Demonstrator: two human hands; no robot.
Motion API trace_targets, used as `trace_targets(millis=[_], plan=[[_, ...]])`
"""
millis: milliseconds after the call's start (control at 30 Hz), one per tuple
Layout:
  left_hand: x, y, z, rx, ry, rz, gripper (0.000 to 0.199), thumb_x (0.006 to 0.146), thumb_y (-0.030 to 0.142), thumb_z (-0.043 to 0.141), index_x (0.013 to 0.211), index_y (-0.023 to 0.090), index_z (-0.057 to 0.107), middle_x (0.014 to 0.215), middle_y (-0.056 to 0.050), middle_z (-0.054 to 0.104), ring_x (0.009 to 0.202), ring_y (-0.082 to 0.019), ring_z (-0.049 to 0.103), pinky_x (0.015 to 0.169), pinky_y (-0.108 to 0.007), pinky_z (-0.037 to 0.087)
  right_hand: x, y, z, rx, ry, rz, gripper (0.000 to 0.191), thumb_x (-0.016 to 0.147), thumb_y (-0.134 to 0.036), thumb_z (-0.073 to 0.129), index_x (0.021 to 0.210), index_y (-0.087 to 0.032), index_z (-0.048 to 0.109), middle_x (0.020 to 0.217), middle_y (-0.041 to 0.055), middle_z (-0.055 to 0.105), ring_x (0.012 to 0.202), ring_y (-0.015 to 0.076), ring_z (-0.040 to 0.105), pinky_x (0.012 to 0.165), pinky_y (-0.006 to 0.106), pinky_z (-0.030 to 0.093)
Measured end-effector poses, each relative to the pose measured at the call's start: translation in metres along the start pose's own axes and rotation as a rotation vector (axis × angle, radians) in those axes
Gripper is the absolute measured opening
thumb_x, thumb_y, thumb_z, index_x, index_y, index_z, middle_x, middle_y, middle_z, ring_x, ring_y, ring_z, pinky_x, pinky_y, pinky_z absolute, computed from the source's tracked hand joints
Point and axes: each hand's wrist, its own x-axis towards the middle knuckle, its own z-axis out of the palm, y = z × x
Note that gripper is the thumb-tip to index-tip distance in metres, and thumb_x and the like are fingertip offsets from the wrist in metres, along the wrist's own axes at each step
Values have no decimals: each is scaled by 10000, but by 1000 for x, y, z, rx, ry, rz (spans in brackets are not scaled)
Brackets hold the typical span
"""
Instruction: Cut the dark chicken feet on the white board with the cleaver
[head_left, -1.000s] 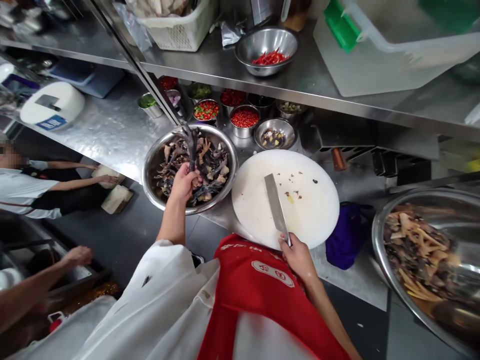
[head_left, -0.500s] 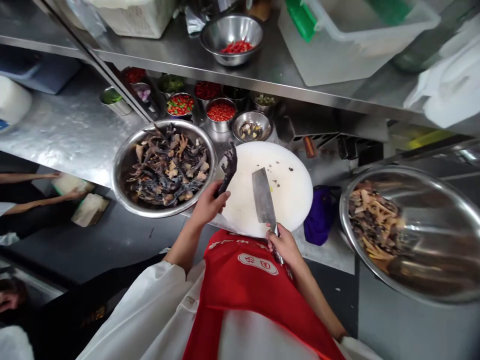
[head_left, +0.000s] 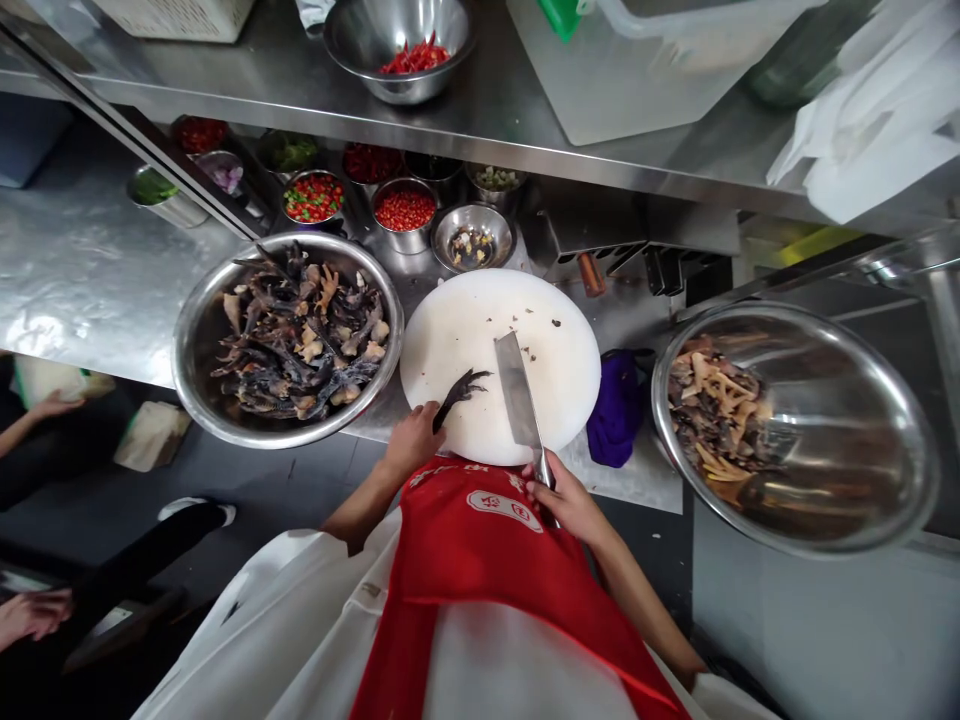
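My left hand (head_left: 414, 437) is closed on the shank of a black chicken foot (head_left: 459, 394), whose spread toes reach over the left part of the round white cutting board (head_left: 442, 330). In my right hand (head_left: 564, 497) is the handle of a cleaver (head_left: 520, 390); its wide blade lies over the middle of the board. Small dark scraps are scattered on the board's far half. Left of the board, a steel basin (head_left: 193, 400) holds many dark chicken feet (head_left: 307, 335). At the right, a larger steel bowl (head_left: 847, 430) contains cut pieces (head_left: 720, 410), dark and pale.
Behind the board stand a small bowl with garlic-like bits (head_left: 474, 240) and tins of chopped red chilli (head_left: 405, 210). A steel shelf (head_left: 465, 135) overhangs them. A purple cloth (head_left: 616, 410) lies by the board. Another person's hand (head_left: 37, 612) shows at lower left.
The chicken foot in my left hand has swung from upright beside the basin to low over the board, toes pointing right. The cleaver stays over the board. The whole view has shifted slightly.
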Motion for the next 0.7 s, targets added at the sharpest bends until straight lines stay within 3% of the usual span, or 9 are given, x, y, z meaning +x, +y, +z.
trace_targets(millis=[133, 267, 400, 500, 700], plan=[[1, -2, -7, -338, -135, -14, 432, 803, 270, 535, 1228, 199, 503, 802, -36, 645, 744, -201, 621, 699, -300, 449, 3, 1, 1, -62, 113, 85, 450, 862, -404, 480, 1263, -205, 434, 792, -1, 643, 602, 157, 606, 561, 281, 504], [4, 8, -19, -561, -195, 15, 497, 813, 298, 538, 1303, 230, 493, 683, 2, 637, 618, -173, 610, 650, -277, 456, 17, -29, 4, -355, 290, -52, 508, 877, -374, 462, 1358, -213, 440, 1105, 85, 679, 933, 237, 660, 807, 347, 516], [10, 19, -28, -408, -147, 67, 523, 801, 266, 554, 1323, 267, 528, 972, -75, 711, 918, -248, 660, 817, -339, 472, 33, -69, 8, -518, 406, -186, 507, 908, -375, 430, 1383, -198, 441, 1192, 97, 659, 1079, 274, 622, 889, 355, 485], [12, 23, -31, -305, -162, 84, 526, 834, 275, 509, 1360, 265, 501, 1165, -99, 673, 1078, -277, 623, 898, -367, 453, 47, -80, 11, -576, 439, -241, 498, 920, -348, 414, 1393, -193, 423, 1180, 96, 662, 1058, 271, 631, 860, 340, 487], [6, 25, -33, -222, -210, 86, 551, 863, 255, 444, 1414, 245, 416, 1039, -107, 707, 979, -276, 658, 818, -348, 458, 76, -65, 21, -781, 265, -88, 440, 901, -239, 397, 1329, -161, 465, 933, 89, 720, 811, 243, 667, 732, 298, 465]])
